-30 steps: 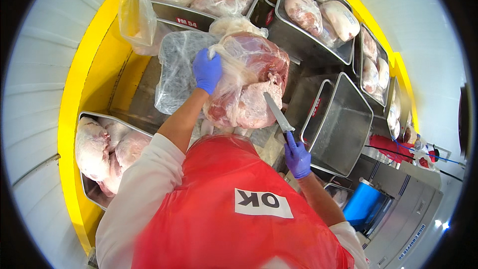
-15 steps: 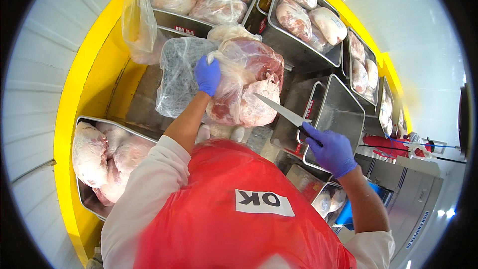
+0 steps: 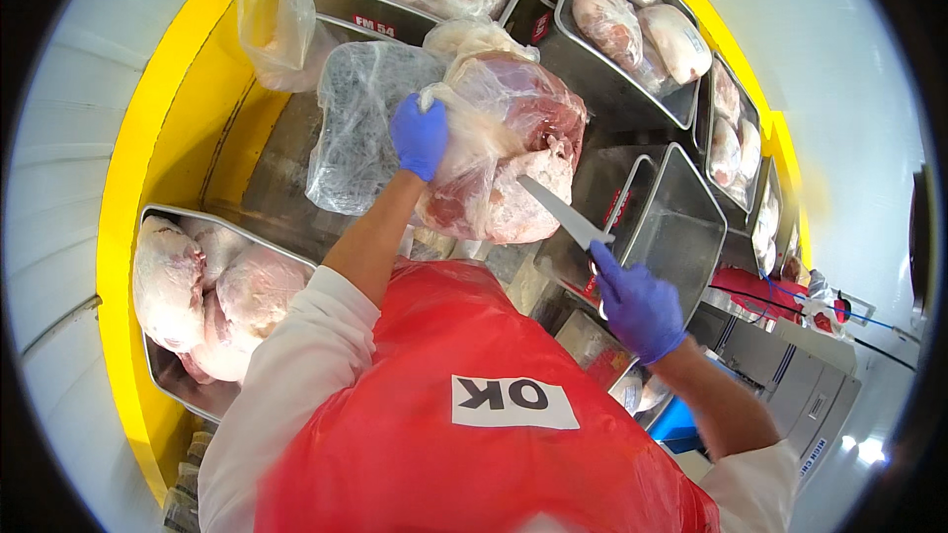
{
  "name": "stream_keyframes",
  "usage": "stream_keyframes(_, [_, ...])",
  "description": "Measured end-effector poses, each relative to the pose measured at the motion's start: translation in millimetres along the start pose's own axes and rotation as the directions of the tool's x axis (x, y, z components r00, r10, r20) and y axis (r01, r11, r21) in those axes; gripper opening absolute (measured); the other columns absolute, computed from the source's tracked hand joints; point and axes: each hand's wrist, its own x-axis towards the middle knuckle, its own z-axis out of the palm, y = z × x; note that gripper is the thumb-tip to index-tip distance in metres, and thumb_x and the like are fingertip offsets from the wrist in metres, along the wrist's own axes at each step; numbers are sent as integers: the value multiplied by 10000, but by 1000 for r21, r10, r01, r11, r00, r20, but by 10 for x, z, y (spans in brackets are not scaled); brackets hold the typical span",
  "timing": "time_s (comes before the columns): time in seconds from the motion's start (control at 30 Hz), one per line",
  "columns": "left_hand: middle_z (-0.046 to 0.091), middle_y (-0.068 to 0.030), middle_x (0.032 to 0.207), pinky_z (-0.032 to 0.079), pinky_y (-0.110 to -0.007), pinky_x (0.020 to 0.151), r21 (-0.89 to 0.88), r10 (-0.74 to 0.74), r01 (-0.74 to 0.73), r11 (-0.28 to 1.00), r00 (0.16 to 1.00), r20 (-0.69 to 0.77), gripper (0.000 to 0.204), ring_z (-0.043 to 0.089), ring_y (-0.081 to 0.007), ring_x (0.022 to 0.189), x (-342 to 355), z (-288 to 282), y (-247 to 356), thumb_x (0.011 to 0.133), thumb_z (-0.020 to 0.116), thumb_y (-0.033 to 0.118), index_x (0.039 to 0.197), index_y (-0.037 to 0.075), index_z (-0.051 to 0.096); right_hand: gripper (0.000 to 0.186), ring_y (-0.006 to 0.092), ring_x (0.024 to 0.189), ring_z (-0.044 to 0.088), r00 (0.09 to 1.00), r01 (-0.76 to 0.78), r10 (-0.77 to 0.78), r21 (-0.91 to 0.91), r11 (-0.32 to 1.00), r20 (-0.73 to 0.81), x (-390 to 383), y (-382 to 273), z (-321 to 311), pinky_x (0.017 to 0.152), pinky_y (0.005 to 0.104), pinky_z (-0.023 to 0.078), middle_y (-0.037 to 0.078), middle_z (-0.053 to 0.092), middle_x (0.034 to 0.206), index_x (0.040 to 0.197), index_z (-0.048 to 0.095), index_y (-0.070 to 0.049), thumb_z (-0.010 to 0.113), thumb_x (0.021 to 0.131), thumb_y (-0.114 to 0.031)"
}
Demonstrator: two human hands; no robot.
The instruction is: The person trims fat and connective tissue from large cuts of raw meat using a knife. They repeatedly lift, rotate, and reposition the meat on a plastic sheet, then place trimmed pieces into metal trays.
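Note:
My left hand (image 3: 420, 135), in a blue glove, is closed on the bunched clear plastic bag (image 3: 472, 133) that partly covers a large cut of raw meat (image 3: 553, 109). The meat is deep red at the far side and pale with fat at the near right. In my right hand (image 3: 640, 308), also gloved in blue, is a knife (image 3: 568, 212) gripped by its handle. Its long blade slants up and left, with the tip at the pale fatty part. From this view I cannot tell whether the tip has entered the meat.
A clear plastic-wrapped block (image 3: 365, 128) lies left of the meat. Metal bins (image 3: 583, 54) of bagged meat line the far side, and another bin (image 3: 229, 225) stands at the left. A metal bin (image 3: 681, 212) is at the right. Over the yellow rim hangs a plastic bag (image 3: 276, 20).
The whole view has shifted slightly. My right hand has come a little closer and left, and the blade now slants more steeply. My left hand keeps its hold on the bag.

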Motion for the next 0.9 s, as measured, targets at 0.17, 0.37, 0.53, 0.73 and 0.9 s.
stream_keyframes(0.17, [734, -260, 968, 530, -495, 811, -104, -100, 104, 989, 994, 45, 301, 698, -441, 899, -45, 47, 34, 874, 636, 232, 980, -39, 715, 577, 311, 516, 594, 946, -6, 78, 222, 975, -316, -307, 158, 1527, 483, 440, 516, 127, 561, 769, 1520, 544, -299, 700, 968, -238])
stream_keyframes(0.37, [743, -251, 956, 546, -469, 847, -122, -174, 174, 977, 985, 8, 345, 721, -388, 912, 135, 52, -258, 875, 653, 258, 1015, -48, 727, 560, 311, 557, 603, 874, -29, 188, 340, 940, -447, -65, -40, 2391, 494, 463, 478, 126, 562, 743, 1516, 548, -324, 700, 980, -263])
stream_keyframes(0.53, [734, -265, 1028, 550, -474, 864, -9, 75, -75, 997, 997, 32, 528, 720, -385, 942, 104, -413, 24, 860, 751, 465, 994, -45, 727, 595, 336, 665, 656, 932, -93, 240, 461, 882, -272, -375, -72, 1634, 588, 459, 531, 142, 630, 831, 1524, 532, -332, 707, 958, -268])
stream_keyframes(0.73, [716, -232, 956, 552, -463, 812, 477, -10, -256, 841, 873, 487, 610, 682, -360, 867, -566, -680, 1113, 828, 789, 593, 831, -10, 695, 552, 319, 675, 684, 944, -111, 220, 391, 914, -247, -867, 211, 922, 578, 428, 546, 118, 650, 832, 1451, 613, -344, 740, 916, -296])
stream_keyframes(0.9, [707, -202, 800, 538, -490, 729, 326, 420, -575, 751, 796, 435, 474, 689, -395, 787, -622, -463, 555, 857, 758, 489, 814, 18, 718, 463, 305, 679, 688, 968, -87, 145, 271, 959, -203, -690, 117, 343, 578, 418, 543, 103, 662, 835, 1397, 661, -327, 720, 938, -312])
